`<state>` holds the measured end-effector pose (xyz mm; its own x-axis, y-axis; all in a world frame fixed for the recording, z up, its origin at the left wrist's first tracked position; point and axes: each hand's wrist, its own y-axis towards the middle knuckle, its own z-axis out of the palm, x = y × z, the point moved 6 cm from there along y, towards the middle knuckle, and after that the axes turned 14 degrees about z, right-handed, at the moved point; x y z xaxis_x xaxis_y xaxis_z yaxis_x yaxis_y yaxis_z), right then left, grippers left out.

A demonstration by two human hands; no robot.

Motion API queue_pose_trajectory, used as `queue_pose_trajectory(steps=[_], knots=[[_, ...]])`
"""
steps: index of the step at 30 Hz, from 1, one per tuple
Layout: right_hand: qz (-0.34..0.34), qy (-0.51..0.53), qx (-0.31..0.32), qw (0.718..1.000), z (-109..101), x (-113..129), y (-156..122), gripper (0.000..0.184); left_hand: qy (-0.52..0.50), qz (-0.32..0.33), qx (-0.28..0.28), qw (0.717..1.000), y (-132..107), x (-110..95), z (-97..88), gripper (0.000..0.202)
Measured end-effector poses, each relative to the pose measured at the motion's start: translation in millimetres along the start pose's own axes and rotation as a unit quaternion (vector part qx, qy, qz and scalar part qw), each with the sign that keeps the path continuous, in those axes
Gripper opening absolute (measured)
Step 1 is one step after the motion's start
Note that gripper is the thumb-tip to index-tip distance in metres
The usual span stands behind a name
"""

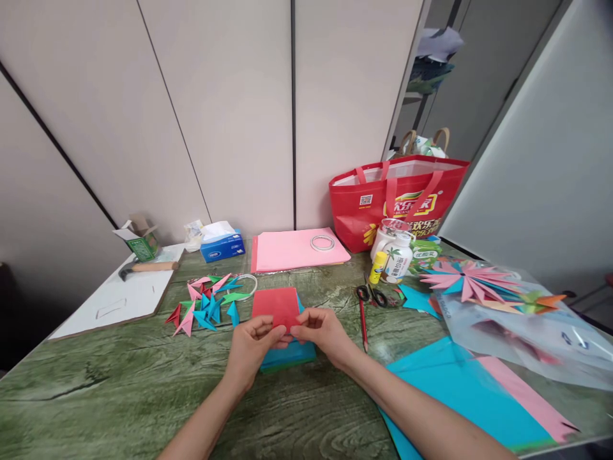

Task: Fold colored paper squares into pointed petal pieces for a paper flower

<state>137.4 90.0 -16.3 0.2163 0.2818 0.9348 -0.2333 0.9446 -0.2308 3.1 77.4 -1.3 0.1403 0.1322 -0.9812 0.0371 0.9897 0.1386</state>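
Observation:
My left hand [249,348] and my right hand [322,331] meet at the near edge of a small red paper rectangle [275,305]. Both pinch that edge with thumb and fingers, the paper tilting away from me. Under it lies a stack of blue and green paper [287,356] on the green wood-grain table [119,383]. To the left of the red paper lies a scatter of several folded paper points [205,301] in pink, red, blue and green.
Pink sheets [297,249] with a tape roll [322,242] lie at the back, beside a tissue box [221,246]. Scissors [371,294], a red pencil [363,322], a glue stick [377,267], white bottles [397,255] and a red bag [397,198] stand right. Large blue and pink sheets [460,383] and paper stars [472,281] lie at right.

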Motion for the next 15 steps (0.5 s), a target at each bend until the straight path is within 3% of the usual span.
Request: queue_pose_trajectory(steps=[3,15], knots=[[0.005,-0.004,-0.004,1.0,0,-2,1,0.024,0.033,-0.005,0.023,0.999,-1,0,2.0,0.026],[0.074,0.081,0.068,0.992,7,-12,0,0.028,0.032,0.015,0.033,0.999,-3,-3,3.0,0.039]])
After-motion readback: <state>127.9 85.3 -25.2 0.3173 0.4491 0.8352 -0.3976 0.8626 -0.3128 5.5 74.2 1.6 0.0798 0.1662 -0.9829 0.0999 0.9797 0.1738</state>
